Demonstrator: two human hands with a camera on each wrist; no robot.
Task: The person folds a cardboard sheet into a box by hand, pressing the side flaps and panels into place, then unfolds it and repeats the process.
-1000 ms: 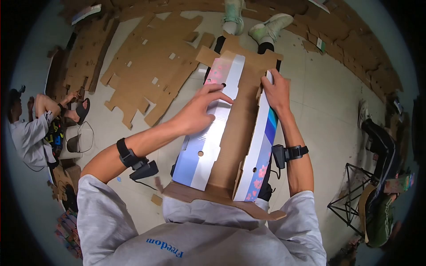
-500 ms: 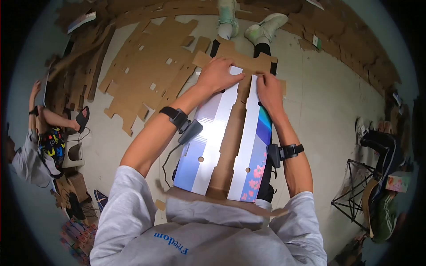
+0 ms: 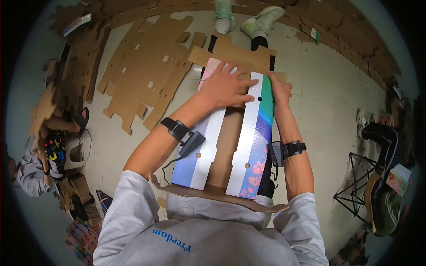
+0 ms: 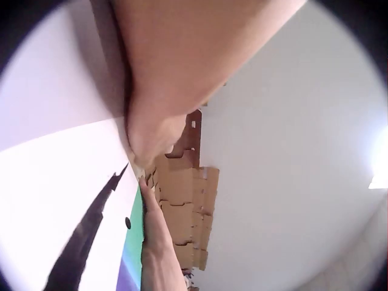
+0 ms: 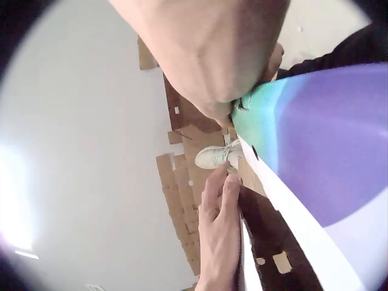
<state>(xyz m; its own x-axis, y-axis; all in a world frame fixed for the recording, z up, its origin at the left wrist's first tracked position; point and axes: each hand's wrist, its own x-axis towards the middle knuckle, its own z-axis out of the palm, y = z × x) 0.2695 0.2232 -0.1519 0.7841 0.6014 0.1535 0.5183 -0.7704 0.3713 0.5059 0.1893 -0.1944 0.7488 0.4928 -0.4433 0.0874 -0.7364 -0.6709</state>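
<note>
A long cardboard box (image 3: 228, 146) lies across the legs, brown inside, its two printed side panels folded inward with a gap between them. My left hand (image 3: 226, 87) lies over the far part of the left panel (image 3: 191, 166), fingers spread, their tips reaching the white strip of the right panel (image 3: 255, 153). On the outer side of the right panel's far end is my right hand (image 3: 281, 91), its thumb side against the green edge and its fingers loosely bent. In the right wrist view the right hand (image 5: 212, 60) touches the green corner; its fingertips are mostly hidden.
Flattened cardboard sheets (image 3: 146, 66) lie on the floor at the upper left. More cardboard lines the far edge. A seated person (image 3: 37, 168) is at the left, handling cardboard. At the right stand a black wire frame (image 3: 355, 188) and another person's leg (image 3: 384, 137).
My left hand has moved right from the left panel's far end, its fingers now spread across the gap. My right hand has shifted to the right panel's outer side. That panel has tilted outward.
</note>
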